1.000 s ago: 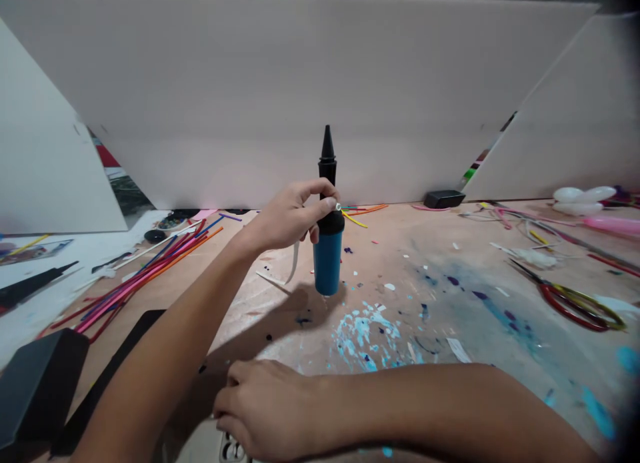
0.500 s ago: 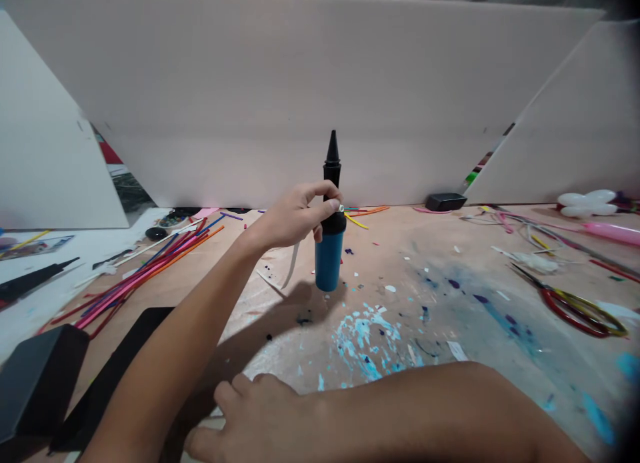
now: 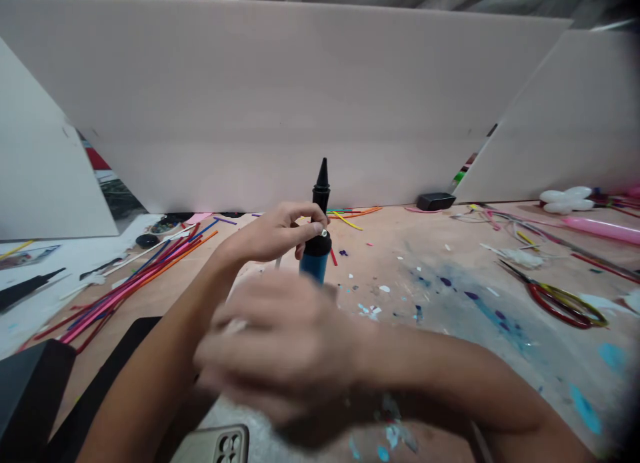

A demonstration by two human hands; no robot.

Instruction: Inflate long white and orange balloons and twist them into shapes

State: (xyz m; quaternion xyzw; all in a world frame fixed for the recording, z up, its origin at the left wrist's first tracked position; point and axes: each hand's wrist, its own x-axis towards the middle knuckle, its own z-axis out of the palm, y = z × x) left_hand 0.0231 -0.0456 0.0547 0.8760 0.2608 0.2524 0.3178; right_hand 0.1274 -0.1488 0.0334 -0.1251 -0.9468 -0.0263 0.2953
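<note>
My left hand point(image 3: 280, 231) pinches the rolled mouth of a limp white balloon point(image 3: 325, 233) between thumb and forefinger. Its fingers are beside the black neck of a blue and black balloon pump point(image 3: 314, 265), which stands upright on the table with its nozzle up. Whether they touch the pump is unclear. Nearer to the camera, my right hand point(image 3: 290, 346) is smeared by motion and covers the pump's base; what its curled fingers hold, if anything, cannot be made out. Below it lies a phone in a beige case point(image 3: 207, 444), partly cut off by the frame.
Long coloured balloons point(image 3: 135, 279) lie bundled at left, near a black box point(image 3: 35, 389). Scissors point(image 3: 560, 303), a pink balloon point(image 3: 603, 229) and a white inflated balloon shape point(image 3: 567, 200) are at right. White boards point(image 3: 280, 103) stand behind. Blue paint marks the table point(image 3: 390, 249).
My right hand has risen from the lower left of the table to in front of the pump, uncovering the phone. The left hand keeps its pinch. The view has tilted slightly.
</note>
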